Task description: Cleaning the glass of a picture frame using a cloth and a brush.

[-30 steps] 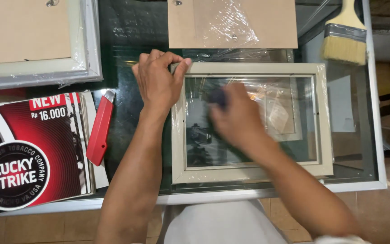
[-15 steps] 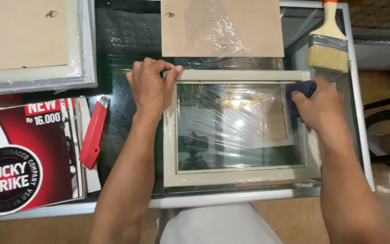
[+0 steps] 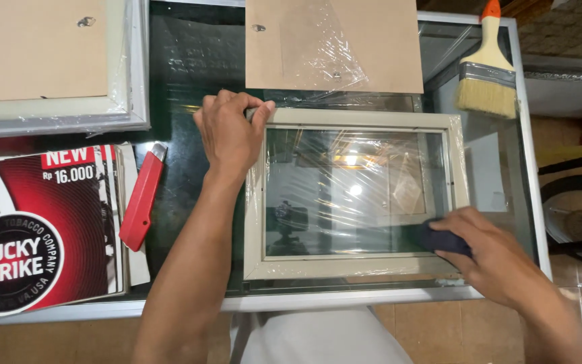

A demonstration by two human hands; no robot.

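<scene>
Bright overhead light, sharp focus, lamp glare on the framed glass (image 3: 355,192), crinkled plastic-wrap sheen

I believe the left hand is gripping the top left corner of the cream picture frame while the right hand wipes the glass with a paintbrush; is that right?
Not quite. The head view shows the right hand wiping the glass with a dark cloth, not a paintbrush; the paintbrush lies untouched further back on the glass table. The left hand does grip the top left corner of the cream picture frame.
</scene>
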